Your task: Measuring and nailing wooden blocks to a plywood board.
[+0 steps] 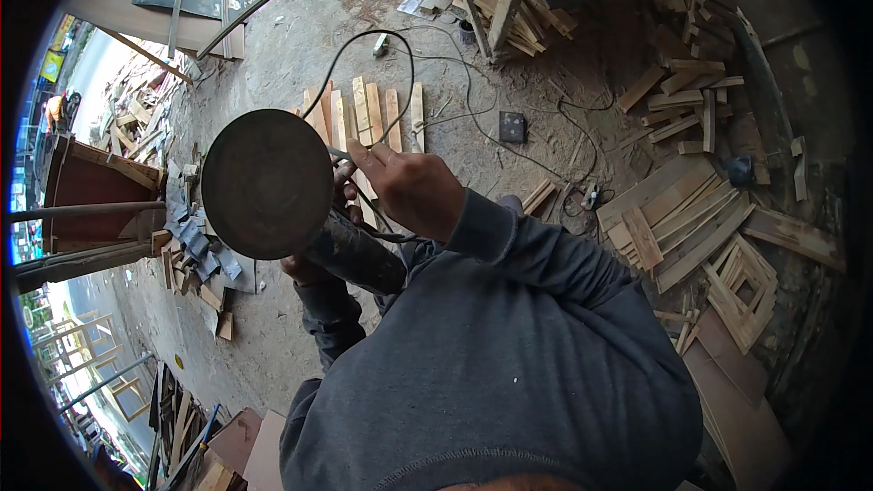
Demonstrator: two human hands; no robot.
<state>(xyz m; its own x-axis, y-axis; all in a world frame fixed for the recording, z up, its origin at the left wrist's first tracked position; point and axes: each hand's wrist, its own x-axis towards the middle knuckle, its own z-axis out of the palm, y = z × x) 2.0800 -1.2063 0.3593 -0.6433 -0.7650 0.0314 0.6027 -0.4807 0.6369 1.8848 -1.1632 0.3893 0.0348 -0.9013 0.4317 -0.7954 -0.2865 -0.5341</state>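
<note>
An angle grinder (359,259) is held up before my chest, its wide, round, dark disc (266,184) facing upward. Behind the disc, my left hand (296,268) is closed around the tool's body. Most of that hand is covered; only part of it and some fingertips show. My right hand (414,191) is beside the disc's right edge, fingers curled around a black power cable (411,68), with the index finger stretched toward the disc. The cable loops out above the hand, and another stretch runs down along the grinder. The exact grip of the right fingertips is partly hidden.
Several short boards (374,109) lie in a row on the dusty ground ahead. A wooden workbench (496,14) stands beyond. Wood offcuts (677,100) and planks (673,223) are piled at right. Scraps (195,241) lie at left. Thin cords (468,82) cross the ground.
</note>
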